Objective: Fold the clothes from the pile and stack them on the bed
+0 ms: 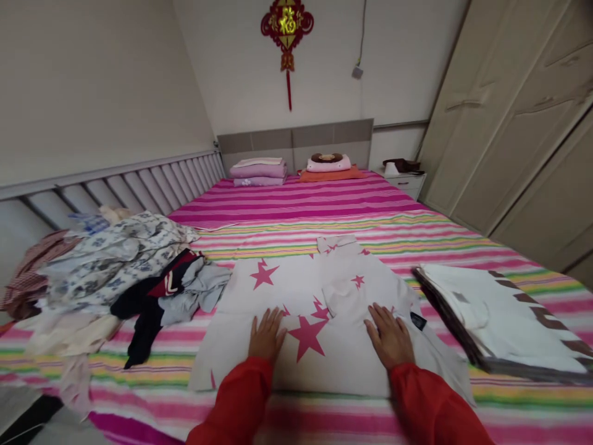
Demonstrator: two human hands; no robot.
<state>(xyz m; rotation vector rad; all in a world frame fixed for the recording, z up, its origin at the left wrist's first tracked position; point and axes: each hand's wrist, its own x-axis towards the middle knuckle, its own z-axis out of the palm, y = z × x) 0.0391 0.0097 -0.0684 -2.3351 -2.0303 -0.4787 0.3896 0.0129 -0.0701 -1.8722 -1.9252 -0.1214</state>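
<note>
A white garment with pink stars [296, 290] lies spread flat on the striped bed [306, 204] in front of me. My left hand [266, 335] presses flat on its lower left part, fingers together and extended. Flat on the lower right part rests my right hand [390, 338], beside a small dark label [417, 321]. Both arms wear red sleeves. Neither hand grips anything.
A heap of unfolded clothes [115, 272] lies at the left of the bed. A folded white and brown piece [495, 315] lies at the right. Folded bedding [259, 171] and a pillow [328, 164] sit at the headboard. A wardrobe [523, 117] stands to the right.
</note>
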